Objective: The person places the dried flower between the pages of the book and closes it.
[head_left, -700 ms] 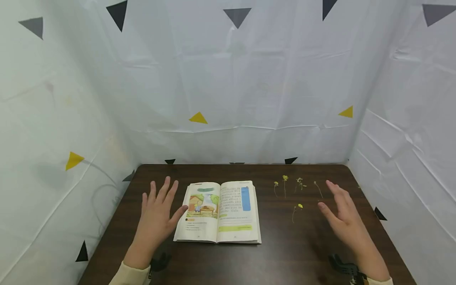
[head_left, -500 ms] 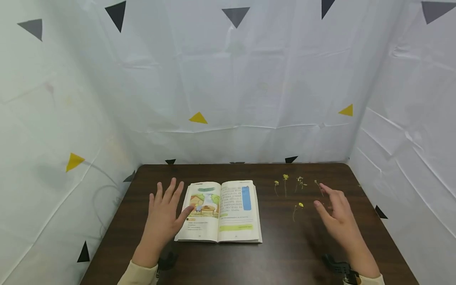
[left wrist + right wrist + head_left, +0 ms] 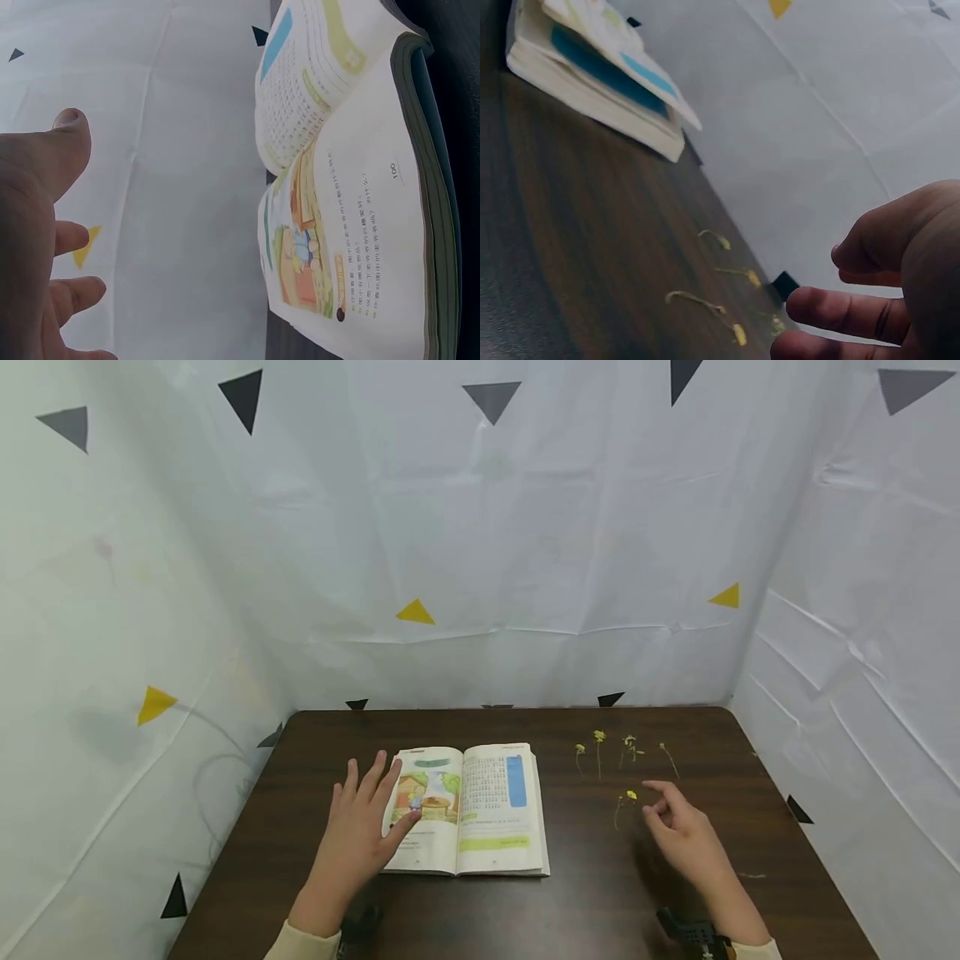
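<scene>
The nearest yellow flower (image 3: 632, 795) lies on the dark table (image 3: 592, 893) just beside the right hand (image 3: 684, 837), whose loosely bent fingers hold nothing; so thin a stem likely calls for a light fingertip pinch. The left hand (image 3: 354, 839), spread and empty, hovers by the open book (image 3: 498, 853).

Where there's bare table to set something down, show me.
Bare: the tabletop along the near side of the open textbook, and the strip between its right edge and the flower sprigs. Crowded: among those sprigs, with the right grip beside the nearest one; and at the textbook's left edge, which the left grip partly covers in the head view.
</scene>
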`<state>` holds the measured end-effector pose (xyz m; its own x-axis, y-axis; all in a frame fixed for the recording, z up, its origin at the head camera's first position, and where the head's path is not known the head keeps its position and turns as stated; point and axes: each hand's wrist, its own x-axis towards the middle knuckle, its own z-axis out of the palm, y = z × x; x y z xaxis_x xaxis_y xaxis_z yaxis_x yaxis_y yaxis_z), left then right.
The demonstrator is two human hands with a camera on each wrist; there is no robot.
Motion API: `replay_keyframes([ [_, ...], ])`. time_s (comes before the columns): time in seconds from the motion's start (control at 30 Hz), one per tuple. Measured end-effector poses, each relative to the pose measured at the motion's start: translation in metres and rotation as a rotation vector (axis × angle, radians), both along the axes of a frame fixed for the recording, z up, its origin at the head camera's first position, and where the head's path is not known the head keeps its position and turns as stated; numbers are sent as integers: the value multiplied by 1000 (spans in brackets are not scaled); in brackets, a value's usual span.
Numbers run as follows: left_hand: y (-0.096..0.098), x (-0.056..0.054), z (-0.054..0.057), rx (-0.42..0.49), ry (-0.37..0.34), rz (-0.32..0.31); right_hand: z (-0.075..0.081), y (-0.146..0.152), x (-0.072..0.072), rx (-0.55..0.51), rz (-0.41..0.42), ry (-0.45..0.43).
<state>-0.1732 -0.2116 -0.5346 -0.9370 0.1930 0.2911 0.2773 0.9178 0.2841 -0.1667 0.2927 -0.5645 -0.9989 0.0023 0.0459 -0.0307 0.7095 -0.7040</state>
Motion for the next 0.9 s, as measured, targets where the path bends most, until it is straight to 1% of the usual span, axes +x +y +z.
replay_keyframes([
  [0.1, 0, 1, -1, 5, -18, 4, -13, -1, -3, -70, 1, -27],
  [0.2, 1, 2, -1, 40, -35, -5, -29, -2, -7, -177, 5, -105],
  [0.3, 4, 4, -3, 100, -64, -42, -42, -1, -11, -261, -4, -199],
  [0.37, 7, 6, -5, 135, -90, -69, -48, 0, -14, -293, -6, -245],
  [0.47, 10, 8, -10, 155, -115, -95, -52, 3, -18, -337, -10, -281],
  [0.53, 12, 9, -14, 159, -118, -101, -52, 5, -20, -356, -3, -298],
  [0.7, 17, 10, -17, 177, -122, -112, -51, 8, -19, -395, 12, -309],
  [0.8, 24, 9, -18, 179, -145, -156, -52, 8, -17, -404, 9, -298],
  [0.9, 35, 6, -22, 183, -171, -244, -53, 8, -16, -395, -6, -277],
])
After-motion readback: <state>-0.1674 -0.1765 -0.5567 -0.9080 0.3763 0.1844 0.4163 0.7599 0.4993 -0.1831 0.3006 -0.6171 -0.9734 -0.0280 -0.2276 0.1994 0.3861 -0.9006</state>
